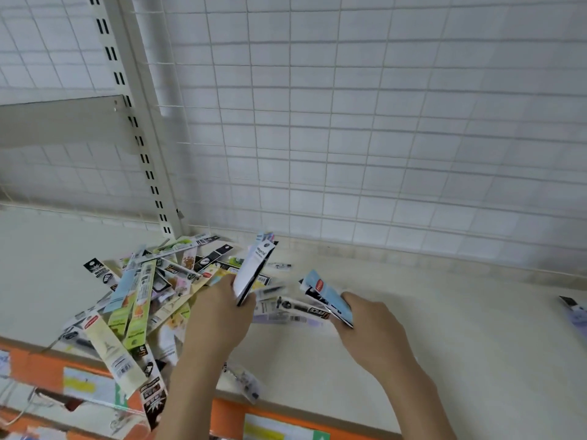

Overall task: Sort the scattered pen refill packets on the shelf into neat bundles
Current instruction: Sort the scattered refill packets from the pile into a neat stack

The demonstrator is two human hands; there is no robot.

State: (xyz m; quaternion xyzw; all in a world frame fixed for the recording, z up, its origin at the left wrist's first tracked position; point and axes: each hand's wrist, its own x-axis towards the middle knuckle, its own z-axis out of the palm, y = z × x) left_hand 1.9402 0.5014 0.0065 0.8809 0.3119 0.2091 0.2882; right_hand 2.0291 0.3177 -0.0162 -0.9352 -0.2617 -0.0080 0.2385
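Note:
A loose heap of pen refill packets (143, 293) covers the left part of the cream shelf (460, 328), some hanging over its front edge. My left hand (219, 315) grips a stack of white-and-black packets (254, 268), held upright above the heap's right side. My right hand (371, 325) holds a light blue packet (328, 295) with others under it, tilted up to the left. A few flat packets (286, 309) lie on the shelf between my hands.
A white wire grid (349, 122) backs the shelf, with a slotted upright post (139, 134) at the left. The shelf's front has an orange edge strip (228, 414) with labels. One packet (575, 309) lies at the far right, and one clear packet (244, 379) near the front edge.

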